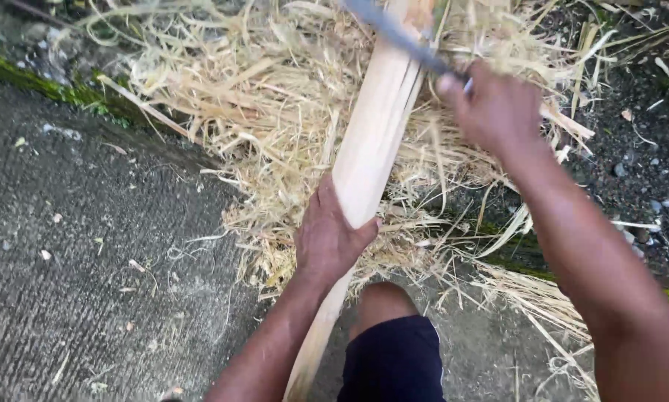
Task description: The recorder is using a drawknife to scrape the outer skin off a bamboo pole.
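A long pale split length of bamboo [375,134] runs from the bottom centre up to the top of the view, lying over a heap of shavings. My left hand [328,237] grips it around the middle, thumb on its right edge. My right hand [494,108] is closed on the handle of a long grey blade [394,33], which lies across the upper part of the bamboo and is blurred.
A thick pile of pale bamboo shavings [275,97] covers the ground around the piece. Grey concrete [88,260] lies at the left with a mossy edge [44,85]. Dark gravelly soil [639,149] is at the right. My knee in dark shorts [390,327] sits below.
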